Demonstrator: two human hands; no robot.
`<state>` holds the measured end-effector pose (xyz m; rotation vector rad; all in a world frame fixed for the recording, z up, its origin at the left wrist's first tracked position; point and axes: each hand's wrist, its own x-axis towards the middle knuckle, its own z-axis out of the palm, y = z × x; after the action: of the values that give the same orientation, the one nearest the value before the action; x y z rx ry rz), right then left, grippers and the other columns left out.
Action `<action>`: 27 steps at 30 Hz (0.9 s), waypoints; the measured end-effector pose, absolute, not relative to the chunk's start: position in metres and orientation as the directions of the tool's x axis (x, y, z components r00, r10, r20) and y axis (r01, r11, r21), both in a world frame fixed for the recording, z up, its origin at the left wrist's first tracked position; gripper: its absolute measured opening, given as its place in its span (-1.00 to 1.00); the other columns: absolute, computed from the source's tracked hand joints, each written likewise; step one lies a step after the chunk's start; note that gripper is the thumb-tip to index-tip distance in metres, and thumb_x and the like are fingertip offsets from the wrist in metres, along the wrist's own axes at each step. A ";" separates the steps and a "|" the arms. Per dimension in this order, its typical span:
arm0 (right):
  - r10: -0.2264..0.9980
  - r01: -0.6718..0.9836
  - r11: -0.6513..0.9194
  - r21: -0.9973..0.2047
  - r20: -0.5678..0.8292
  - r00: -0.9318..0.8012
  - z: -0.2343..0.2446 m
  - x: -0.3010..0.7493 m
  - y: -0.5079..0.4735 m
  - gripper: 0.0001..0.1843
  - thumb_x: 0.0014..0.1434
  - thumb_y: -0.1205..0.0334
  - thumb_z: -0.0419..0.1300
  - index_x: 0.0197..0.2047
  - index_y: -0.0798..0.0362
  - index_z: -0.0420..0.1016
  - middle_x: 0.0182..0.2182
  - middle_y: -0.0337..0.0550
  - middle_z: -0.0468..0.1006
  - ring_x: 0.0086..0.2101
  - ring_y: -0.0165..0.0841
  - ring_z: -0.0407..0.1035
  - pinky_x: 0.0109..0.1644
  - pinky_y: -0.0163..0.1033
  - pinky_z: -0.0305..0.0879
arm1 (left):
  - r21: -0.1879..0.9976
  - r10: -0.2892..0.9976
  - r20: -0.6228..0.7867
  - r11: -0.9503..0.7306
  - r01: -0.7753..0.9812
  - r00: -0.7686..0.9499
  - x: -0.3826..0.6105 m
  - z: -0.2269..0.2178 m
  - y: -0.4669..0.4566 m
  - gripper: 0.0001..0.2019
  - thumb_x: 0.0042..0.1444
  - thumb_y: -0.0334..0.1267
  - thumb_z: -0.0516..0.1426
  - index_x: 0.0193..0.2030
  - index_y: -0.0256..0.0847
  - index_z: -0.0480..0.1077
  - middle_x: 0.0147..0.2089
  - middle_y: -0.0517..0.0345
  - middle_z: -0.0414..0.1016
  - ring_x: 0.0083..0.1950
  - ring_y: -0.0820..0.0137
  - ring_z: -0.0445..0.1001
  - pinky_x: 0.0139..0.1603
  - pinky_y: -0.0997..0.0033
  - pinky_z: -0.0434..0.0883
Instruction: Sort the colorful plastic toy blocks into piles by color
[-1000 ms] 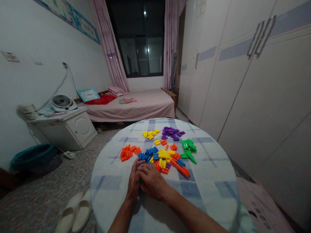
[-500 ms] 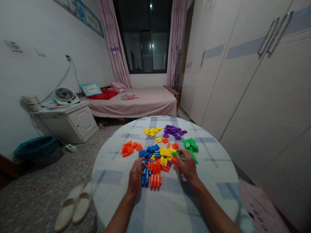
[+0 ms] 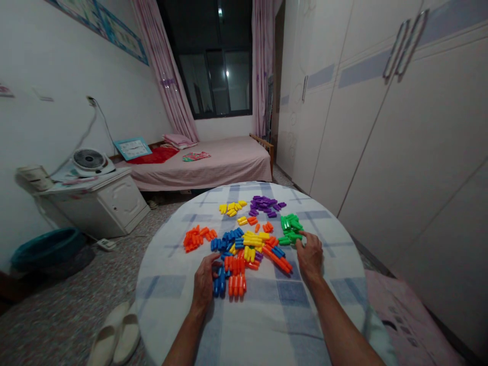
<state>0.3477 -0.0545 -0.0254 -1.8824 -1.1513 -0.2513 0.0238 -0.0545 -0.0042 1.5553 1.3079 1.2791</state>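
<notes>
Bullet-shaped plastic building pieces in several colours lie on the round table. My left hand (image 3: 206, 282) curls its fingers against the blue pieces (image 3: 219, 285) at the near left of a joined group. Right beside these are orange pieces (image 3: 237, 277); yellow pieces (image 3: 254, 240) and more blue pieces (image 3: 229, 238) sit farther back. A long orange row (image 3: 277, 258) with blue on it slants toward the right. At the right, my right hand (image 3: 310, 254) pinches the near end of a green piece (image 3: 292, 238) at the edge of the green pile (image 3: 290, 222).
A checked cloth covers the table (image 3: 267, 320). Loose purple pieces (image 3: 265, 204), yellow pieces (image 3: 232, 208) and orange pieces (image 3: 197, 238) form separate piles. A bed (image 3: 229, 162) stands beyond, wardrobes (image 3: 366, 127) on the right, a cabinet (image 3: 110, 201) with a fan (image 3: 89, 158) on the left.
My right hand has moved right from the middle group to the green pile, uncovering the slanting orange and blue row. My left hand stays by the blue pieces. The view has turned slightly right.
</notes>
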 end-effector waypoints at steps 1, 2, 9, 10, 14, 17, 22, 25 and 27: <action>0.611 0.787 -0.167 -0.594 0.564 0.556 -0.026 0.349 -0.054 -0.66 0.11 0.20 -0.02 -0.10 0.10 0.42 -0.17 0.00 0.45 -0.15 -0.21 0.27 -0.07 -0.15 0.18 | 0.942 0.973 0.231 -0.221 0.253 -0.012 0.024 -0.004 -0.055 -0.44 0.17 0.15 -0.19 -0.10 -0.22 0.42 -0.07 -0.05 0.50 -0.26 0.34 0.47 -0.35 0.35 0.40; 0.605 0.776 -0.161 -0.610 0.560 0.566 -0.028 0.351 -0.053 -0.66 0.11 0.19 -0.02 -0.11 0.10 0.43 -0.17 -0.01 0.45 -0.15 -0.21 0.27 -0.07 -0.15 0.18 | 0.943 0.973 0.230 -0.219 0.251 -0.017 0.024 -0.003 -0.055 -0.44 0.16 0.15 -0.18 -0.10 -0.23 0.43 -0.07 -0.05 0.50 -0.26 0.33 0.47 -0.35 0.35 0.40; 0.512 0.638 -0.194 -0.745 0.478 0.714 -0.025 0.354 -0.055 -0.67 0.08 0.13 -0.05 -0.17 0.06 0.42 -0.24 -0.07 0.38 -0.31 -0.30 0.30 -0.26 -0.23 0.20 | 0.951 0.973 0.228 -0.217 0.219 -0.024 0.027 0.001 -0.057 -0.46 0.14 0.16 -0.14 -0.17 -0.23 0.43 -0.16 -0.04 0.53 -0.19 0.27 0.49 -0.35 0.34 0.40; 0.530 0.638 -0.174 -0.751 0.475 0.703 -0.025 0.353 -0.055 -0.68 0.08 0.13 -0.05 -0.19 0.06 0.41 -0.27 -0.09 0.39 -0.33 -0.32 0.31 -0.27 -0.24 0.19 | 0.952 0.974 0.228 -0.218 0.214 -0.022 0.027 0.001 -0.057 -0.47 0.14 0.16 -0.14 -0.17 -0.23 0.43 -0.17 -0.04 0.53 -0.19 0.27 0.49 -0.36 0.34 0.40; 0.656 0.681 -0.102 -0.726 0.465 0.594 -0.029 0.346 -0.057 -0.69 0.08 0.12 -0.02 -0.15 0.04 0.38 -0.31 -0.15 0.43 -0.35 -0.33 0.33 -0.28 -0.26 0.21 | 0.958 0.977 0.212 -0.203 0.203 -0.026 0.028 0.003 -0.058 -0.46 0.13 0.18 -0.13 -0.20 -0.23 0.43 -0.19 -0.05 0.54 -0.19 0.26 0.50 -0.36 0.34 0.40; 0.690 0.734 -0.089 -0.674 0.489 0.533 -0.034 0.347 -0.056 -0.67 0.08 0.12 0.00 -0.11 0.04 0.36 -0.23 -0.10 0.42 -0.27 -0.29 0.34 -0.20 -0.22 0.23 | 0.959 0.978 0.205 -0.193 0.208 -0.034 0.029 0.006 -0.059 -0.46 0.14 0.17 -0.14 -0.20 -0.24 0.44 -0.20 -0.06 0.54 -0.20 0.27 0.50 -0.35 0.34 0.41; 0.627 0.755 -0.120 -0.645 0.540 0.561 -0.032 0.348 -0.056 -0.71 0.12 0.15 -0.04 -0.15 0.05 0.38 -0.23 -0.10 0.40 -0.30 -0.32 0.34 -0.23 -0.23 0.23 | 0.958 0.978 0.204 -0.191 0.214 -0.041 0.029 0.005 -0.058 -0.44 0.14 0.18 -0.15 -0.23 -0.24 0.45 -0.23 -0.05 0.55 -0.25 0.28 0.50 -0.36 0.33 0.41; 0.672 0.799 -0.054 -0.598 0.570 0.472 -0.029 0.345 -0.057 -0.75 0.14 0.20 -0.03 -0.18 0.04 0.39 -0.27 -0.13 0.42 -0.28 -0.33 0.33 -0.17 -0.23 0.23 | 0.959 0.979 0.204 -0.193 0.210 -0.031 0.028 0.001 -0.056 -0.44 0.15 0.18 -0.16 -0.22 -0.25 0.45 -0.22 -0.05 0.55 -0.21 0.27 0.51 -0.36 0.34 0.41; 0.708 0.846 -0.031 -0.532 0.586 0.394 -0.029 0.343 -0.058 -0.77 0.12 0.25 -0.01 -0.19 0.04 0.39 -0.28 -0.12 0.41 -0.22 -0.29 0.30 -0.10 -0.20 0.22 | 0.959 0.979 0.204 -0.195 0.205 -0.023 0.027 -0.003 -0.054 -0.43 0.16 0.17 -0.17 -0.20 -0.26 0.45 -0.21 -0.06 0.54 -0.18 0.26 0.51 -0.35 0.35 0.41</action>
<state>0.3429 -0.0584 -0.0291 -1.7773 -1.3563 -0.1995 0.0269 -0.0544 -0.0025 1.4915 1.2908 1.2892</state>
